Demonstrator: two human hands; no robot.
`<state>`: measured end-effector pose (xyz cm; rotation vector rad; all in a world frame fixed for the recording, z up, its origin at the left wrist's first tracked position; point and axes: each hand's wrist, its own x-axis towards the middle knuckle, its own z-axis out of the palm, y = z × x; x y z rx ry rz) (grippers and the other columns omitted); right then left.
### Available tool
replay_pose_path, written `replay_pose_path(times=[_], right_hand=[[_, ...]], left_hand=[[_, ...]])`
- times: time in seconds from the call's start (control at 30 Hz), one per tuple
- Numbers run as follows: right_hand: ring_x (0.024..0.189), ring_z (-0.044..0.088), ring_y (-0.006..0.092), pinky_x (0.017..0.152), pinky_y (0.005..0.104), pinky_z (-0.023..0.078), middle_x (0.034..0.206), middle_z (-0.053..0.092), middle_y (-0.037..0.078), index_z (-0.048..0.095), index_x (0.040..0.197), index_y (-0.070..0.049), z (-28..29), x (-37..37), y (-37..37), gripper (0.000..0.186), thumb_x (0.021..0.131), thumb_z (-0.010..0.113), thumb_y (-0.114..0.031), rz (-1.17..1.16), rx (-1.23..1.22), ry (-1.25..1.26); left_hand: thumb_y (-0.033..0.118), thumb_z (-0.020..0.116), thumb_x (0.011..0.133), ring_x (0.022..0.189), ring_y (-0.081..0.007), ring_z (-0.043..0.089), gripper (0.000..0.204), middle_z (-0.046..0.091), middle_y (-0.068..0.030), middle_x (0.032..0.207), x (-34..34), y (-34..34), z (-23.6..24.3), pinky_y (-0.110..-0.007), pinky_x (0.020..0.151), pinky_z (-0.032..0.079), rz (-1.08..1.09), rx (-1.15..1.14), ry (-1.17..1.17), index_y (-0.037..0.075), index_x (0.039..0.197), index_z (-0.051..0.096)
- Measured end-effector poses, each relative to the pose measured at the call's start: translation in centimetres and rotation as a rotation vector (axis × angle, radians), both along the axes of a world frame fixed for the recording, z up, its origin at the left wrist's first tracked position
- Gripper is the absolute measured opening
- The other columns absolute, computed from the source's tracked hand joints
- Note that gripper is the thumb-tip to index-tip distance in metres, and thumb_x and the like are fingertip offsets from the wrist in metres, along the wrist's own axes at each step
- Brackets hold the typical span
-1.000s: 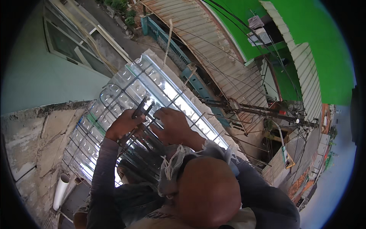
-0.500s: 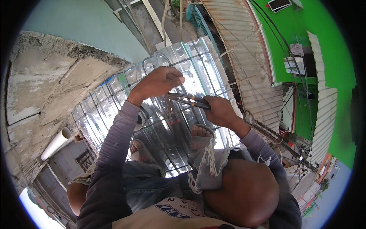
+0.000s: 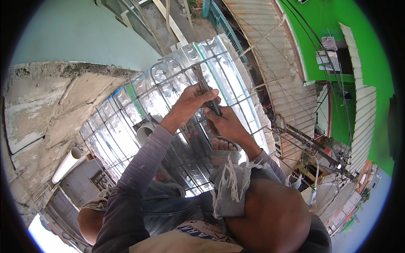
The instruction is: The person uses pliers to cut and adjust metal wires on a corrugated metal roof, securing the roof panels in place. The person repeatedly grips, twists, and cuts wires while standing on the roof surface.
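My left hand (image 3: 192,100) is closed around the middle of a pair of dark-handled pliers or nippers (image 3: 201,79), whose head points away from me over a grid of steel bars (image 3: 166,76). Just below it, my right hand (image 3: 225,124) holds the lower end of the same tool. Under the grid lies a shiny, dimpled metal deck (image 3: 230,78). Beneath my wrists, red-handled items (image 3: 192,137) are partly visible, too small to identify surely. My sandalled foot (image 3: 223,144) rests beside them on the deck.
A white pipe stub (image 3: 145,133) rises near my left wrist, and another white pipe (image 3: 66,164) juts at the left. A rough concrete ledge (image 3: 48,105) borders the left. Beyond the deck's right edge are a drop, rusty roofing (image 3: 270,55), many overhead wires (image 3: 303,25) and a green building (image 3: 367,50).
My left hand has dropped onto the pliers, which have swung from lying crosswise in my right hand to pointing away from me. My view has also shifted since a second ago.
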<state>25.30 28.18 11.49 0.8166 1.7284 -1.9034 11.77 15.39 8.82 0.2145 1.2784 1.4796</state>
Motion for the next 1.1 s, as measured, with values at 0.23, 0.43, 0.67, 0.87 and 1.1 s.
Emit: replay_pose_path(times=[0.23, 0.43, 0.67, 0.87, 1.1], right_hand=[[0.059, 0.059, 0.0139, 0.057, 0.0333, 0.047, 0.07, 0.063, 0.005, 0.066, 0.094, 0.002, -2.0, 0.7, 2.1, 0.032, 0.107, 0.058, -0.026, 0.006, 0.37, 0.222], [0.07, 0.065, 0.0391, 0.067, 0.0469, 0.048, 0.076, 0.067, 0.021, 0.064, 0.095, 0.004, -1.1, -0.5, 5.2, 0.026, 0.102, 0.06, -0.021, 0.122, 0.57, 0.302], [0.064, 0.059, 0.0108, 0.06, 0.0276, 0.046, 0.081, 0.068, 0.006, 0.068, 0.111, 0.002, 9.2, -0.7, 10.8, 0.029, 0.108, 0.058, -0.025, -0.042, 0.408, 0.322], [0.065, 0.058, 0.0078, 0.059, 0.0246, 0.045, 0.082, 0.069, 0.004, 0.065, 0.13, 0.002, 15.6, 1.4, 14.9, 0.038, 0.107, 0.062, -0.028, -0.075, 0.624, 0.416], [0.064, 0.047, 0.0086, 0.058, 0.0284, 0.041, 0.072, 0.05, -0.001, 0.065, 0.114, 0.003, 12.4, -1.4, 12.3, 0.026, 0.107, 0.06, -0.021, 0.281, 0.527, 0.165]], left_hand=[[0.034, 0.073, 0.098, 0.101, -0.0155, 0.069, 0.044, 0.073, -0.0079, 0.107, 0.6, 2.6, 0.9, -0.03, 0.091, 0.055, 0.049, -0.165, 0.116, -0.003, 0.121, 0.068], [0.035, 0.071, 0.098, 0.104, -0.0144, 0.067, 0.045, 0.073, -0.0069, 0.111, 1.6, 5.1, 1.2, -0.03, 0.094, 0.052, 0.155, -0.073, 0.193, -0.003, 0.122, 0.068], [0.039, 0.062, 0.105, 0.117, -0.0215, 0.068, 0.05, 0.073, -0.0123, 0.121, -0.3, 5.7, 5.0, -0.034, 0.105, 0.049, 0.262, 0.178, 0.088, -0.003, 0.133, 0.063], [0.028, 0.061, 0.106, 0.114, -0.025, 0.071, 0.047, 0.072, -0.0192, 0.119, -2.3, 3.1, 0.1, -0.033, 0.106, 0.052, 0.351, -0.015, 0.143, -0.008, 0.135, 0.06], [0.045, 0.056, 0.107, 0.115, -0.0244, 0.07, 0.058, 0.072, -0.0154, 0.123, -0.9, 3.1, 0.3, -0.038, 0.106, 0.05, 0.261, 0.048, 0.087, -0.004, 0.136, 0.061]])
